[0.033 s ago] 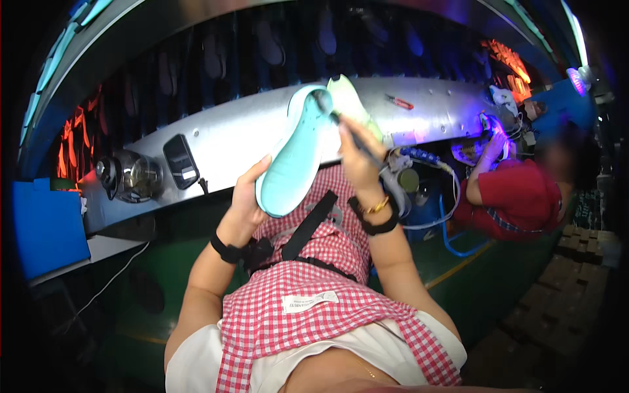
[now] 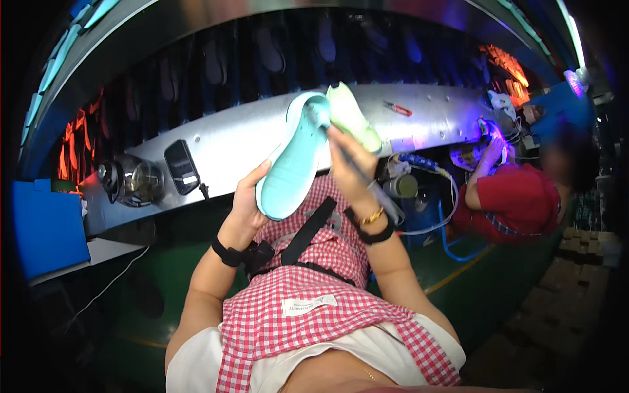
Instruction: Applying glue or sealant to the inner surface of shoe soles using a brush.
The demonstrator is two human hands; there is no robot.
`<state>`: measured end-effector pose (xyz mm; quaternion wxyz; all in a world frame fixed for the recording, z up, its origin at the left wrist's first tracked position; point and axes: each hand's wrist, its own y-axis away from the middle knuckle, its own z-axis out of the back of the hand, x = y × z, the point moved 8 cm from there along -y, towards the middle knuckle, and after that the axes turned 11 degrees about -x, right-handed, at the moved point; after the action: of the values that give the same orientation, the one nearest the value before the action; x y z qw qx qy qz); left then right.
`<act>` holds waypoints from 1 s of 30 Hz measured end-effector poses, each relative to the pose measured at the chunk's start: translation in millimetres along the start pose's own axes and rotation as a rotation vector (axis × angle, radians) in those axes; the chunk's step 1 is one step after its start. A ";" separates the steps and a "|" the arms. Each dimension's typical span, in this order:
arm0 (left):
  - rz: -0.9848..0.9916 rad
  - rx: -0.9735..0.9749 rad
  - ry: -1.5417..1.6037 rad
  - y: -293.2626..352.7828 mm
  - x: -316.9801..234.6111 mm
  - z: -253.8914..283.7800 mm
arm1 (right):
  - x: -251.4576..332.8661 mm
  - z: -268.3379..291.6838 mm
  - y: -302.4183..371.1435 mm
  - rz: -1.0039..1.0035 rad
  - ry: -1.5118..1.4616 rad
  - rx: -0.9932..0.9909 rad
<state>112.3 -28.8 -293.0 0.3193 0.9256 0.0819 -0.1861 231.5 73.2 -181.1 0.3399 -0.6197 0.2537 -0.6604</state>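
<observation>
A turquoise shoe sole (image 2: 288, 164) with a raised rim is tilted up over the metal bench. My left hand (image 2: 247, 203) is closed around its near end, thumb on the rim. In my right hand (image 2: 354, 167) is a brush (image 2: 357, 162) with a long dark handle, the fingers wrapped round it. The brush's blurred tip touches or hovers just over the inner face of the sole, toward its far end; I cannot tell which. Just beyond my right hand lies a pale yellow-green sole (image 2: 349, 111) on the bench.
The metal bench (image 2: 229, 141) carries a phone (image 2: 181, 167), a glass pot (image 2: 139, 180) and red-handled snips (image 2: 398, 109). Beyond it, a dark conveyor (image 2: 242, 59) bears several soles. A co-worker in red (image 2: 514, 200) sits at the right, near cables and a round green-topped container (image 2: 405, 186).
My right hand and the brush have shifted a little, the brush tip coming slightly nearer along the sole. My left hand keeps its grip, almost still.
</observation>
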 end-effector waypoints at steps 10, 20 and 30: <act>-0.548 0.393 -0.222 81.4 -157.1 -112.7 | -58.1 50.5 21.7 -0.871 -0.818 -0.057; -0.651 0.253 0.180 28.7 -302.4 -215.5 | -81.4 35.3 41.5 -1.045 -0.810 -0.040; -1.101 -0.026 -1.733 -30.3 -271.5 -385.1 | -134.0 43.7 63.6 -1.148 -0.864 -0.068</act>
<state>-32.3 225.4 77.6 0.1490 0.3037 0.2384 -0.9104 283.5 138.5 -311.2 -0.0104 -0.8715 -0.2488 -0.4225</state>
